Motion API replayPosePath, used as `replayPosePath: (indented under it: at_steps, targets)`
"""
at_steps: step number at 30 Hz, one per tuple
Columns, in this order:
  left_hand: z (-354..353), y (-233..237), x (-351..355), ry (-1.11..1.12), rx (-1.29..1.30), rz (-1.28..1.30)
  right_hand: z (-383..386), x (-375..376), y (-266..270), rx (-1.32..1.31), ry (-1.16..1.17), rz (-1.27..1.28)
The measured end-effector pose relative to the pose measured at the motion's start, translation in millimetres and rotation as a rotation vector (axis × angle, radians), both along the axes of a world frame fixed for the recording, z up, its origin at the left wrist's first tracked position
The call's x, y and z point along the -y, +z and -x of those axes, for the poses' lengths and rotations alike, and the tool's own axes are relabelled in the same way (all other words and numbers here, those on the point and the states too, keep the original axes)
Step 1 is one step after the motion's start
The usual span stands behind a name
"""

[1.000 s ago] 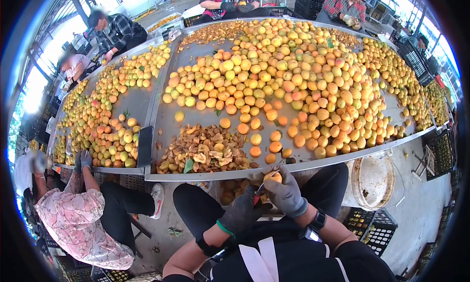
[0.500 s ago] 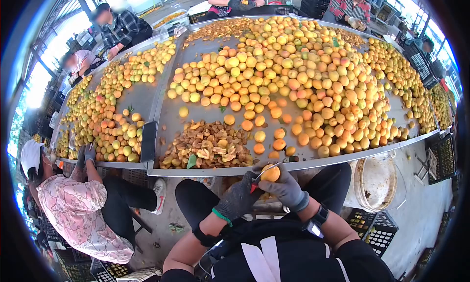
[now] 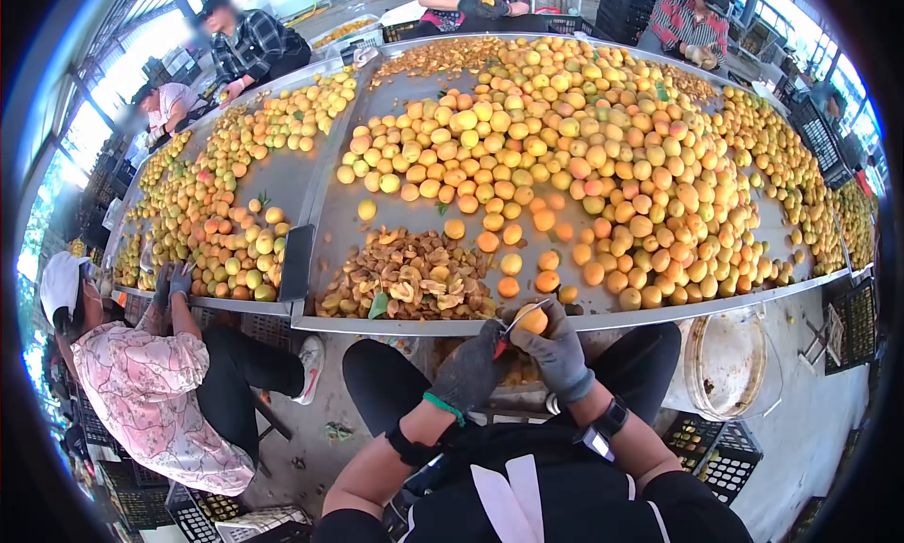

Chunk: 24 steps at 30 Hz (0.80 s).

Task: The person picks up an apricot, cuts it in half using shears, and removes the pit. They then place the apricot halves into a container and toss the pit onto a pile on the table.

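Note:
My left hand, in a dark grey knit glove with a green cuff edge, is closed on a small knife with a red handle. Its thin blade lies against an apricot. That apricot is gripped in my right hand, also in a grey glove. Both hands meet just in front of the table's near edge, above my lap. Close beyond them lies a heap of split, brownish apricot pieces with a green leaf on it.
A metal table carries a large pile of whole apricots. On my left a person in a pink patterned shirt works at the table; other people sit along the far side. A white bucket and black crates stand at right.
The view has shifted slightly, so the table's contents appear farther right. The knife blade now crosses the apricot's near upper side, and my right fingers wrap more over the fruit.

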<state>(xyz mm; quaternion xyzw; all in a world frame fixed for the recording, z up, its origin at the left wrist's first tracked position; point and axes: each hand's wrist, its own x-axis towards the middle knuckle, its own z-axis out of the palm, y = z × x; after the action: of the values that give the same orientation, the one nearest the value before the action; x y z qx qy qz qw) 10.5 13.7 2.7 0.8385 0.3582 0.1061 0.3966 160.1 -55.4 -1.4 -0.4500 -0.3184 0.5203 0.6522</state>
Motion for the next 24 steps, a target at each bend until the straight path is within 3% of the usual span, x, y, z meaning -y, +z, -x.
replayPosePath:
  at_steps: [1, 3, 4, 6, 7, 9, 10, 12, 13, 15, 18, 20, 24]
  targets:
    - [-1.2, 0.9, 4.3, 0.002, 0.005, -0.003, 3.9, 0.2, 2.4, 0.005, 0.002, -0.003]
    - [-1.3, 4.1, 19.2, 0.051, 0.137, -0.057, 19.8, 4.8, 8.1, -0.377, -0.06, -0.04]
    - [-1.5, 3.9, 20.1, 0.056, 0.139, -0.056, 22.1, 4.6, 8.6, -0.376, -0.055, -0.038]
    - [1.0, 4.0, 20.7, 0.1, -0.026, 0.024, 26.9, 4.0, 8.8, -0.543, -0.046, 0.042]
    - [4.1, -2.8, 16.3, 0.106, -0.027, 0.022, 22.3, 3.6, 5.0, -0.545, -0.04, 0.041]
    - [10.4, -16.6, 5.4, 0.01, -0.083, -0.091, 6.0, 4.0, -5.7, -0.198, 0.115, 0.156]
    - [10.8, -16.8, 4.2, 0.011, -0.083, -0.092, 4.5, 3.2, -8.3, -0.198, 0.117, 0.155]
    - [9.0, -13.6, 0.0, -0.001, -0.075, -0.062, 2.8, 1.3, -9.6, 0.09, 0.086, 0.064]
    - [7.5, -14.9, 3.4, 0.0, -0.072, -0.065, 5.6, -1.1, -10.0, 0.094, 0.086, 0.061]
    - [3.6, -16.9, 15.2, 0.08, 0.01, -0.064, 15.9, -3.9, -13.2, -0.344, -0.059, -0.038]
    - [4.4, -8.5, 18.8, 0.105, 0.048, -0.098, 20.9, -0.9, -24.8, -0.533, 0.0, 0.013]
    - [7.1, -22.5, 15.0, 0.101, -0.006, -0.113, 17.0, 1.0, -21.8, -0.508, 0.043, 0.042]
    - [4.6, -7.4, 15.8, 0.095, -0.091, -0.147, 12.2, -0.1, -21.2, -0.34, 0.084, 0.149]
